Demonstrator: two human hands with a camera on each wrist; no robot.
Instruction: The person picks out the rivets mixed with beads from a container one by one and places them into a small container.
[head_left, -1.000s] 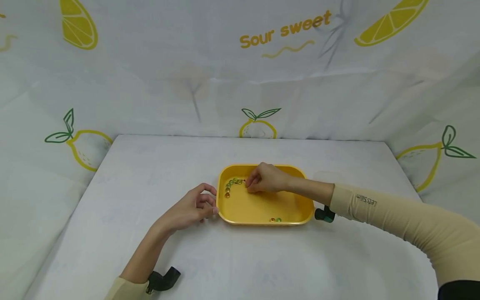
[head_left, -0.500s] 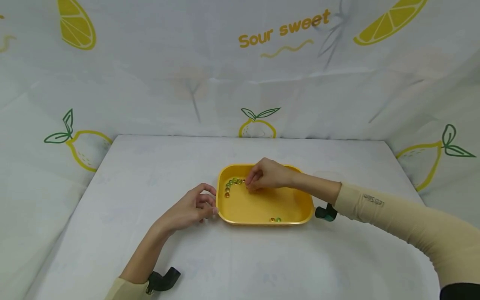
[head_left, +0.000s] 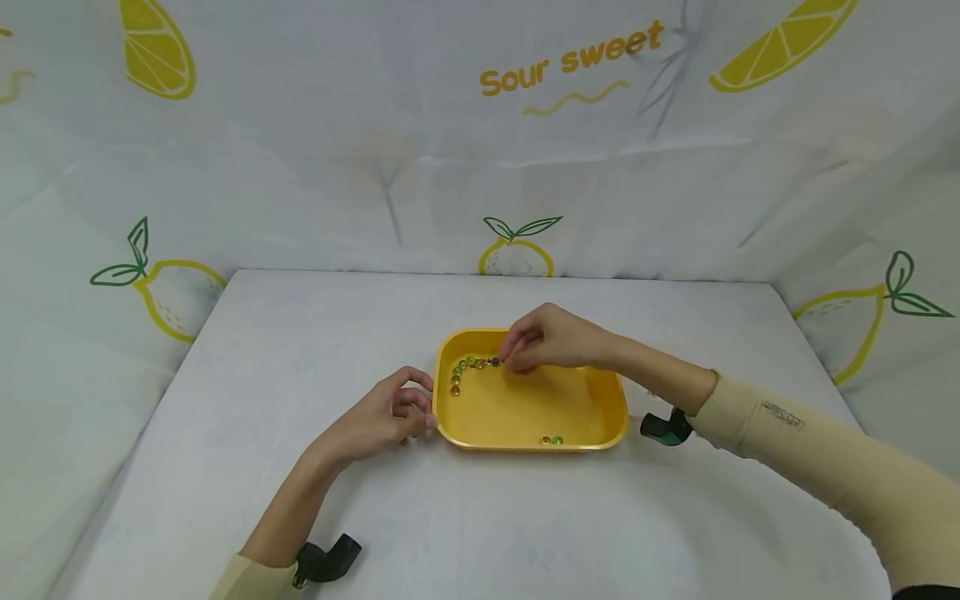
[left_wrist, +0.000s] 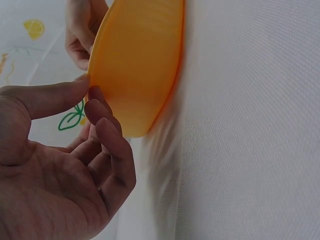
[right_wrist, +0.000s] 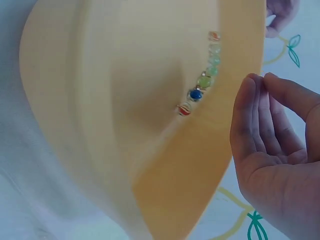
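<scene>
Yellow tray (head_left: 517, 412), and there's the curved marble row (right_wrist: 204, 81) in its far-left corner, just left of the right hand (head_left: 555, 336): fingertips meet thumb, nothing visible between; left hand (head_left: 381, 418), loosely bent, touches the tray.

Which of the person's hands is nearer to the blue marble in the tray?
Right. The right hand is over the tray, fingertips close beside the blue marble. The left hand is farther off, outside the tray, touching its left edge.
</scene>
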